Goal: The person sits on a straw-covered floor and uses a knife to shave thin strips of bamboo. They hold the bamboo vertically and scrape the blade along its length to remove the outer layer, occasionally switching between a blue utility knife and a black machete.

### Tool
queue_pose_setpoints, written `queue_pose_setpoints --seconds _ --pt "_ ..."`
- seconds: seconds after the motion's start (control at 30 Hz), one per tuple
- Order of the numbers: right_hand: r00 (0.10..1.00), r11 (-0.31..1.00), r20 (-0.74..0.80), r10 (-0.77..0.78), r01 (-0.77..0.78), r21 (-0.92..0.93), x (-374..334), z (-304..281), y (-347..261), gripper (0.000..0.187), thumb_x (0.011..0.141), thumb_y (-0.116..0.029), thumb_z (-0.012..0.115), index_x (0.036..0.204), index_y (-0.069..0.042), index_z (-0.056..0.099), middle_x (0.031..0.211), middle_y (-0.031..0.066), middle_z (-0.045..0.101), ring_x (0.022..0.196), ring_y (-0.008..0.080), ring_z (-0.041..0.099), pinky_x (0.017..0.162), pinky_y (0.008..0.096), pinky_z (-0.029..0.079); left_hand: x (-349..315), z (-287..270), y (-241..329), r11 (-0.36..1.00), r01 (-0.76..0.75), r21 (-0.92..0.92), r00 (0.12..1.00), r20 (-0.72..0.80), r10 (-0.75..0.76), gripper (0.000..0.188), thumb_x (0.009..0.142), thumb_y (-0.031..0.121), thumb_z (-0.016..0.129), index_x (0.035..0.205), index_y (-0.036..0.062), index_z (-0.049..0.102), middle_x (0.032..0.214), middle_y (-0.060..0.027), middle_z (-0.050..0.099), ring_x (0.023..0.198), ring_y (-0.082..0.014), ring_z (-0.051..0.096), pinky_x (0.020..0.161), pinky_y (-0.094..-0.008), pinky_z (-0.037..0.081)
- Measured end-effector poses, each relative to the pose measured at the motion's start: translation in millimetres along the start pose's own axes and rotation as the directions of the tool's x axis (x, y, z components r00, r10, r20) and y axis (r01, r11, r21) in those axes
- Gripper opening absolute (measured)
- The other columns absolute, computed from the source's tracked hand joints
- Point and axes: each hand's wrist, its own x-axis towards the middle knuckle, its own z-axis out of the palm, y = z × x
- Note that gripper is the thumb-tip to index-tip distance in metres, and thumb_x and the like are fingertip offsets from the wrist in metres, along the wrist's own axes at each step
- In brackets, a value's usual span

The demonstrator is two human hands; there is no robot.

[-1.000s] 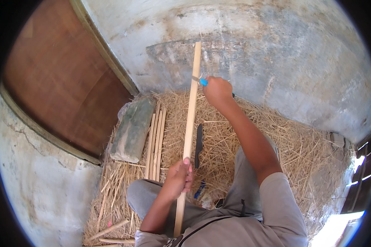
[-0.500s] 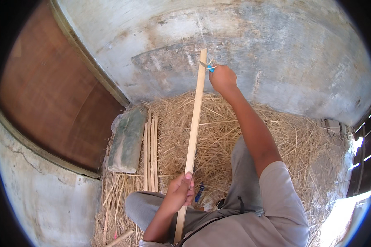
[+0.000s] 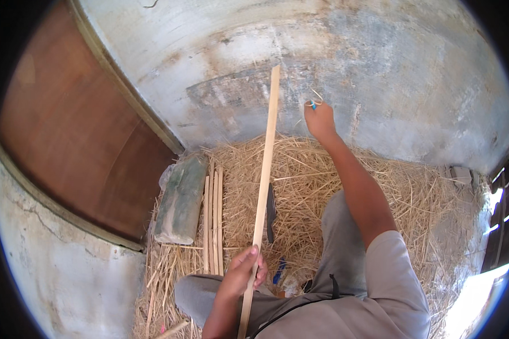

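My left hand [image 3: 242, 275] is closed around the lower part of a long, pale, flat bamboo or wood strip [image 3: 267, 152]. The strip slants up and away from my lap, its far tip in front of the wall. Out to the right of that tip, my right hand [image 3: 321, 120] is closed on a small knife with a blue handle [image 3: 313, 105]. Thin curled shavings [image 3: 316, 94] cling around the knife. Its blade is hard to make out now, and a gap separates my right hand from the strip.
Straw [image 3: 305, 169] covers the floor up to a stained wall [image 3: 390, 73]. Left of my knees lie several pale strips [image 3: 214, 220] beside a greenish wrapped block [image 3: 181, 200]. A dark elongated object [image 3: 271, 213] lies under the strip. A brown panel [image 3: 79, 124] stands at left.
My right hand with the knife has moved off the strip, to the right and slightly nearer. The strip has turned more edge-on in my left hand. The dark object on the straw shows more.
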Motion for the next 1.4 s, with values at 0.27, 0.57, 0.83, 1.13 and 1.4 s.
queue_pose_setpoints --seconds 0.27,0.57,0.83,1.13,1.4 --pt "0.836 0.857 0.319 -0.446 0.502 -0.118 -103.8 -9.7 -90.6 0.019 0.084 -0.019 0.066 0.086 0.000 0.070 0.067 0.0208 0.065 0.059 0.0360 0.066 0.061 0.0452 0.055 12.7 -0.4 3.3 0.988 -0.122 0.092 0.992 -0.028 0.125 0.049 0.109 0.048 0.036 0.080 0.0092 0.044 0.056 -0.0002 0.038 0.040 -0.0106 0.037 0.036 -0.0245 0.032" --pt "0.888 0.863 0.297 -0.352 0.430 -0.264 -79.1 -2.0 -79.5 0.020 0.084 -0.020 0.065 0.089 -0.002 0.073 0.066 0.0193 0.065 0.064 0.0384 0.068 0.062 0.0486 0.057 13.9 -0.7 -27.2 0.745 -0.250 0.619 0.919 -0.090 0.383 0.038 0.108 0.033 0.050 0.080 0.0080 0.047 0.061 0.0051 0.040 0.051 -0.0043 0.036 0.047 -0.0250 0.031" --pt "0.707 0.747 0.587 -0.395 0.619 -0.244 -116.6 1.8 -89.8 0.017 0.085 -0.021 0.065 0.084 -0.007 0.074 0.067 0.0156 0.067 0.063 0.0346 0.070 0.061 0.0458 0.057 11.1 -7.0 -23.4 0.825 -0.236 0.513 0.915 -0.169 0.367 0.036 0.109 0.030 0.049 0.080 0.0088 0.044 0.059 0.0062 0.038 0.050 -0.0031 0.035 0.045 -0.0245 0.028" --pt "0.677 0.739 0.604 -0.421 0.642 -0.204 -132.6 17.2 -84.8 0.013 0.081 -0.019 0.067 0.083 -0.007 0.073 0.068 0.0141 0.068 0.063 0.0330 0.070 0.059 0.0447 0.056 11.7 -5.6 -22.7 0.887 -0.197 0.417 0.932 -0.202 0.302 0.035 0.109 0.029 0.048 0.081 0.0095 0.043 0.061 0.0071 0.037 0.050 -0.0027 0.033 0.045 -0.0244 0.027" --pt "0.709 0.741 0.553 -0.438 0.633 -0.225 -130.2 25.3 -87.3 0.023 0.078 -0.016 0.069 0.098 -0.007 0.074 0.066 0.0129 0.068 0.062 0.0323 0.069 0.058 0.0456 0.054 12.9 -3.1 -19.8 0.856 -0.212 0.471 0.904 -0.237 0.355 0.041 0.108 0.028 0.051 0.075 0.0060 0.044 0.056 0.0043 0.044 0.052 -0.0040 0.040 0.047 -0.0264 0.035"
